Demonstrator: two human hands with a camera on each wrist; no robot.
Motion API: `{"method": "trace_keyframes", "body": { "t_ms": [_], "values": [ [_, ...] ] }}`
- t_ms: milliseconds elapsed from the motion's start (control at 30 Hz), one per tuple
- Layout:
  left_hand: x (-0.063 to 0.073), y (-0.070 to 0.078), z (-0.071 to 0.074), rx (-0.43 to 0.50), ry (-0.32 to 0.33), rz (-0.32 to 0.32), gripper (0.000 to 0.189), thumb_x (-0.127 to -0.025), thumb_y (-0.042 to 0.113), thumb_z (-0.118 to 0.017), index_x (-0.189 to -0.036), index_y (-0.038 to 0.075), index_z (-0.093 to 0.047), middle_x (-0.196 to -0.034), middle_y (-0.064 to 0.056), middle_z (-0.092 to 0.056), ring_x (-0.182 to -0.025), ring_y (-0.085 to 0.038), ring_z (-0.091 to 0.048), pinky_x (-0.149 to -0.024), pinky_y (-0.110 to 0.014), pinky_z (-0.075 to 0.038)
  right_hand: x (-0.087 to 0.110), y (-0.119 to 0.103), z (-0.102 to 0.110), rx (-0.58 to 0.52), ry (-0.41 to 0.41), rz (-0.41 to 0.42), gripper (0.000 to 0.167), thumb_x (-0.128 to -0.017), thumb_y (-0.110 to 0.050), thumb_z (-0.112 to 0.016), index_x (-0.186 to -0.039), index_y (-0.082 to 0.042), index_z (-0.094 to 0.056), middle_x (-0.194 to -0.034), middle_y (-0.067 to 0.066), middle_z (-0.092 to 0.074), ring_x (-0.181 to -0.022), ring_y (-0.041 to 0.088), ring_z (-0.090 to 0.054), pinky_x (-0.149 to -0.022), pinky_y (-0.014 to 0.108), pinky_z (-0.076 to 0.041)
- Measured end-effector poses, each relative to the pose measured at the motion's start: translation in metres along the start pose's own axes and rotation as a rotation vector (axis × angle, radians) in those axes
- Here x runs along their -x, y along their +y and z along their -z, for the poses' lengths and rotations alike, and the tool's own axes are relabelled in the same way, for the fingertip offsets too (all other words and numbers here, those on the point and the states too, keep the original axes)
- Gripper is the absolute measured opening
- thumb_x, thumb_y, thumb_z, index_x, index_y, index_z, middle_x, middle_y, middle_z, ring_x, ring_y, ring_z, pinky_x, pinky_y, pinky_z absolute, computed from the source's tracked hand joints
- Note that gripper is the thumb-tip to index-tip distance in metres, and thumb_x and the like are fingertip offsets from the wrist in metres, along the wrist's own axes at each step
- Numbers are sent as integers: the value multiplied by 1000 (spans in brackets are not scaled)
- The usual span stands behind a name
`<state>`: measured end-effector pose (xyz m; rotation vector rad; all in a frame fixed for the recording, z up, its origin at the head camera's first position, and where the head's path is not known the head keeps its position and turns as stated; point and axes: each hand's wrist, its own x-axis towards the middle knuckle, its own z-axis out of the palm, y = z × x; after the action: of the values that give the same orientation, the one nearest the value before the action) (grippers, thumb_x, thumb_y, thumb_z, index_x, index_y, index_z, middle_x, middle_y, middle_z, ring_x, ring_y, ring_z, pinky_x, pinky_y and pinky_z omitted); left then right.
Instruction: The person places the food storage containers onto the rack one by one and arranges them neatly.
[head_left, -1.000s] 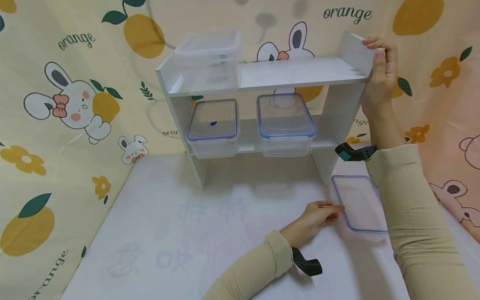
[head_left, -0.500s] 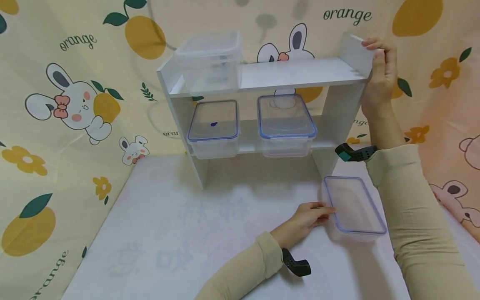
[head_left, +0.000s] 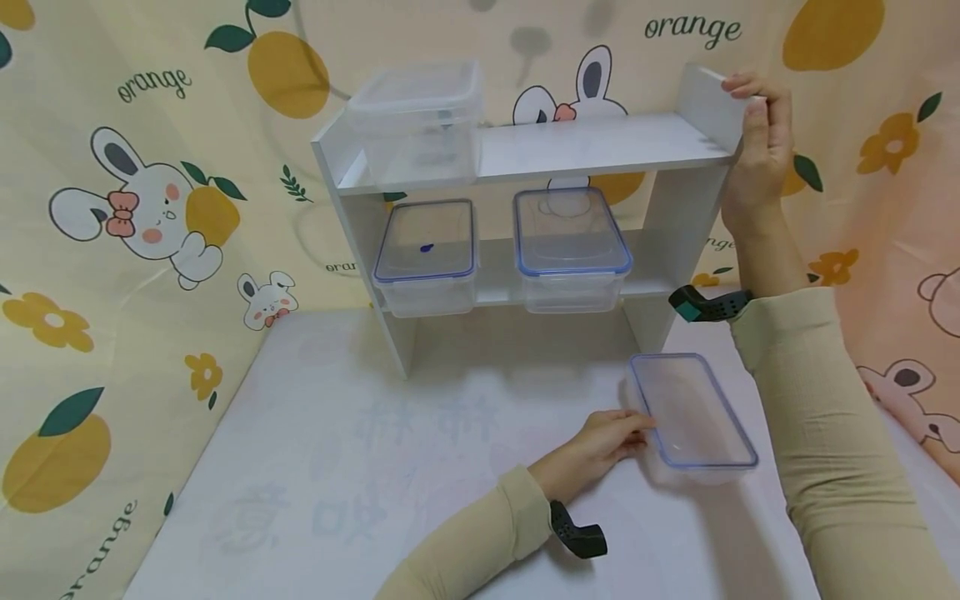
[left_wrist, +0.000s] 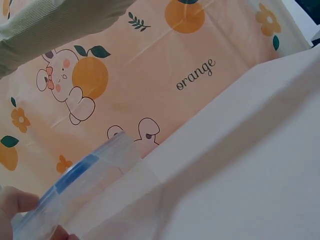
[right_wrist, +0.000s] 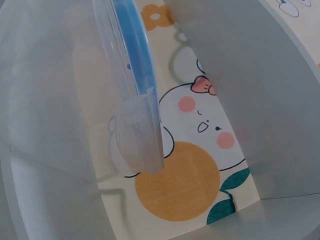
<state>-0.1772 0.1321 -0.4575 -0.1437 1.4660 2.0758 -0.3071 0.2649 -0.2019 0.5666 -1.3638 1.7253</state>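
In the head view my left hand (head_left: 603, 446) pinches the left edge of a clear plastic food container (head_left: 693, 412) with a blue-rimmed lid. That container sits low at the right, over the white table and in front of the shelf's right leg. In the left wrist view the thumb and fingertips (left_wrist: 17, 200) show at the wall of the same container (left_wrist: 107, 170), beside its blue strip. High on the right, my right hand (head_left: 759, 158) grips the upper corner of the white shelf (head_left: 600, 148), fingers over the side panel's top edge.
Two blue-rimmed containers, a smaller one (head_left: 426, 250) and a wider one (head_left: 573, 242), stand on the middle board. On the top board, at the left, sits a frosted-lid box (head_left: 416, 121). A patterned cloth (head_left: 150, 350) backs the white table (head_left: 337, 450).
My left hand has drawn the blue-rimmed container leftward along the table, out from behind the right forearm. The right hand keeps its place on the shelf.
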Motion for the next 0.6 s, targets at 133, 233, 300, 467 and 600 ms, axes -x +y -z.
{"method": "trace_keyframes", "body": {
  "t_ms": [133,233,300,467,600],
  "values": [
    [3,0,7,-14,-16,-3,10,-86,4,-63,-91,-4,-67,-67,6,-54,-66,-5,-51,-64,-14,-47,0,0,0,-9,1,-10,24,-99,-5,-34,-98,-13,-57,-112,-1,-59,-127,16,-43,-116,24,-21],
    [6,1,14,-29,-22,-10,12,-86,4,-62,-93,-5,-67,-66,6,-54,-66,-5,-51,-64,-14,-47,0,0,2,-4,0,-11,24,-99,-5,-34,-99,-13,-57,-113,-1,-59,-127,16,-43,-116,24,-21],
    [8,2,18,-36,-24,-14,12,-86,4,-62,-92,-5,-67,-66,6,-54,-66,-4,-52,-64,-14,-48,-1,1,3,1,0,-10,24,-99,-5,-34,-99,-13,-57,-114,-1,-59,-128,16,-43,-116,24,-21],
    [13,4,29,-68,-31,-13,15,-87,6,-60,-94,-6,-66,-65,6,-53,-64,-5,-52,-63,-14,-47,-1,0,3,-18,-4,-12,23,-99,-5,-35,-99,-12,-56,-113,0,-58,-128,16,-42,-116,24,-20],
    [16,6,33,-121,-28,-20,9,-88,7,-60,-88,-1,-65,-62,6,-52,-61,-5,-52,-60,-14,-46,-1,1,2,-22,-7,-11,23,-99,-5,-35,-99,-12,-57,-112,-1,-59,-127,15,-43,-117,24,-20]
  ]
}}
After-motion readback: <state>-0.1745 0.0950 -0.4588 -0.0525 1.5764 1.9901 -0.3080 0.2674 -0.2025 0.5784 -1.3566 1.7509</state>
